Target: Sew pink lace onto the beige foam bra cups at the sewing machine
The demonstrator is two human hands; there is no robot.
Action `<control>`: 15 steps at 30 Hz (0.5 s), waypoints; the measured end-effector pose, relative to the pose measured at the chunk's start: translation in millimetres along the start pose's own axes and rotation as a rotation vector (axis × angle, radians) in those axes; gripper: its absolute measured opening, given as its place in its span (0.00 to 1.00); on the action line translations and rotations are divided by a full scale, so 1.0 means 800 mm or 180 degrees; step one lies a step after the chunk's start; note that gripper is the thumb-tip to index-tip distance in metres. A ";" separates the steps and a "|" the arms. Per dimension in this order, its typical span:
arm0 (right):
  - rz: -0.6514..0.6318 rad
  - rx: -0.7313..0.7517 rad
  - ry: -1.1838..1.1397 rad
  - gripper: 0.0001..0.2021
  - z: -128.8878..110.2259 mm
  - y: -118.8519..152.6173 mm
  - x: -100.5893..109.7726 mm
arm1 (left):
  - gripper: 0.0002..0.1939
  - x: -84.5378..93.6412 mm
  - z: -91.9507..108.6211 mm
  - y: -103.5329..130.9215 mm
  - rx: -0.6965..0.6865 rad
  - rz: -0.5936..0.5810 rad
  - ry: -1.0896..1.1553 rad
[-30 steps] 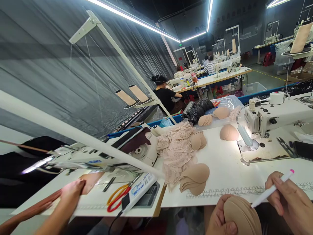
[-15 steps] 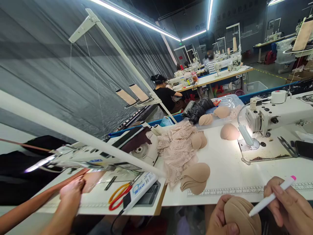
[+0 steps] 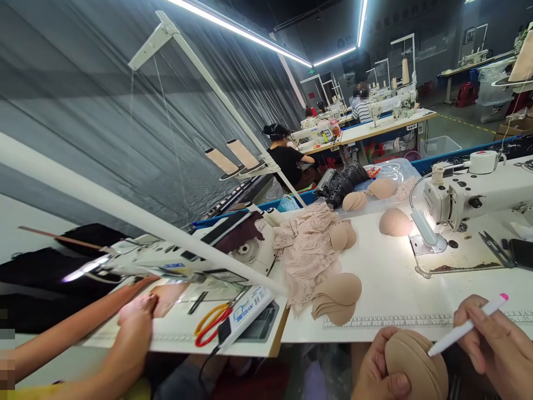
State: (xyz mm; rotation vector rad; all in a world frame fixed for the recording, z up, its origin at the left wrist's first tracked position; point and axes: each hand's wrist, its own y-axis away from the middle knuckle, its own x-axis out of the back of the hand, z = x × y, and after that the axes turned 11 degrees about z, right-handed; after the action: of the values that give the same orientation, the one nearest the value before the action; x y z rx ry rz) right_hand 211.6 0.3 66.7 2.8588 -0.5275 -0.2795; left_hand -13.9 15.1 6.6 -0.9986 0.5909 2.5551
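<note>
At the lower right, my left hand (image 3: pixel 377 369) is closed on a stack of beige bra pads (image 3: pixel 410 358), its thumb lying across the lowest corner. My right hand (image 3: pixel 495 339) pinches a white marker pen (image 3: pixel 468 325) with a pink end. The pen slants down to the left, its tip at the upper right edge of the stack; whether it touches cannot be told. Beyond my hands, more bra pads (image 3: pixel 341 291) lie fanned on the white table (image 3: pixel 387 294), beside a heap of beige lace fabric (image 3: pixel 306 244).
A sewing machine (image 3: pixel 453 194) stands at the right, with black snips (image 3: pixel 495 247) and a phone (image 3: pixel 522 253) beside it. A printed ruler (image 3: pixel 387 321) runs along the front edge. On the left, a co-worker's hands (image 3: pixel 139 308) work at another machine near red-and-yellow scissors (image 3: pixel 212 325).
The whole view has shifted slightly, with things now further right and most a little higher. My grip on the pads and pen looks the same. The co-worker's arms have moved a little.
</note>
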 end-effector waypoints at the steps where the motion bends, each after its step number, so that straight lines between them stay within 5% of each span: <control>1: 0.0015 0.0020 0.0012 0.27 -0.001 0.001 0.001 | 0.32 0.000 0.000 0.001 -0.0006 0.0003 0.0012; 15: -0.0121 0.0151 0.0013 0.24 -0.007 0.013 -0.003 | 0.30 0.001 0.001 0.005 0.0020 0.0032 0.0103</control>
State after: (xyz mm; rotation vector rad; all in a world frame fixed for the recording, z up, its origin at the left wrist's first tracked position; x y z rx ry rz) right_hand 207.3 -6.8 75.3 2.9173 -0.4859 -0.2712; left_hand -16.2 12.3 7.6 -1.0393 0.6138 2.5485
